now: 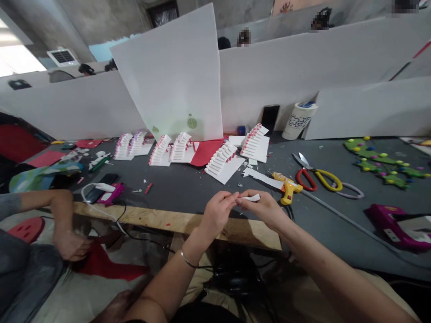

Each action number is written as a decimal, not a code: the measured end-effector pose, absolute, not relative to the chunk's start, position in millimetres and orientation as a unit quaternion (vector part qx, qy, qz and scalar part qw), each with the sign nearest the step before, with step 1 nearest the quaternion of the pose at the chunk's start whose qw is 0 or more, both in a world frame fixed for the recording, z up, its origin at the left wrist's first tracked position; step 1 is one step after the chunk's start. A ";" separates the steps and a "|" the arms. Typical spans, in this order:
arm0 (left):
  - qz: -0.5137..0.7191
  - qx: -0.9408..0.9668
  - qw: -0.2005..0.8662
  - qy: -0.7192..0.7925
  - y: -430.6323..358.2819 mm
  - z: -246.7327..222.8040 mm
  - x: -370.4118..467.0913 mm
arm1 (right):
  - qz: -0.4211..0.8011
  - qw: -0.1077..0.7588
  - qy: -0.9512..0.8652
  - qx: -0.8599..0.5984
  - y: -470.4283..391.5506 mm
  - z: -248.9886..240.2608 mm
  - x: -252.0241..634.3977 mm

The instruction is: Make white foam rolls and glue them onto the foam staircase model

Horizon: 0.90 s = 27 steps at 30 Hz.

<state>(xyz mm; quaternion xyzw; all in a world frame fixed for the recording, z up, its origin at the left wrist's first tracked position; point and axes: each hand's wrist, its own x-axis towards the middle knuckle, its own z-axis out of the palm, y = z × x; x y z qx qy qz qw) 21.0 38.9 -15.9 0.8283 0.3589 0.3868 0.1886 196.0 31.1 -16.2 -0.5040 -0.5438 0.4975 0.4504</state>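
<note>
A small, narrow white strip [252, 198], perhaps rolled or folded, is pinched in my right hand [264, 210]. The fingertips of my left hand [218, 211] press together at its near end, meeting the right fingertips, so that end is hidden. Both hands are above the table's wooden front edge. Just beyond them lie a torn white strip [264, 179] and a yellow glue gun [289, 190]. Stair-shaped white pieces with rolled white rods stand farther back, among them one piece [220, 160] and a red-tipped one [254, 142].
Scissors with red and yellow handles [306, 178] lie right of the glue gun. A magenta device [392, 226] sits at the right, green decorated shapes [373, 154] behind. A paper cup [298, 121] stands by the white partition. At left, another person's hand [72, 244] touches red cloth [107, 264].
</note>
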 end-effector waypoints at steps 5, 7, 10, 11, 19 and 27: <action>0.414 0.812 0.166 0.376 39.0 -20.4 27.1 | 0.448 0.470 -0.564 -0.510 31.5 -15.6 196.4; 0.419 0.806 0.175 0.381 38.9 -18.0 28.5 | 0.428 0.478 -0.566 -0.518 30.4 -12.4 196.4; 0.427 0.795 0.180 0.392 37.6 -14.2 29.6 | 0.391 0.488 -0.563 -0.540 28.0 -8.0 196.1; 0.432 0.790 0.181 0.395 37.0 -13.4 29.7 | 0.375 0.492 -0.566 -0.545 27.2 -7.1 196.0; 0.456 0.762 0.211 0.408 35.2 -14.1 26.6 | 0.347 0.486 -0.634 -0.492 24.6 -10.0 198.8; 0.485 0.745 0.235 0.394 37.7 -17.0 28.6 | 0.313 0.468 -0.681 -0.468 22.6 -7.6 199.7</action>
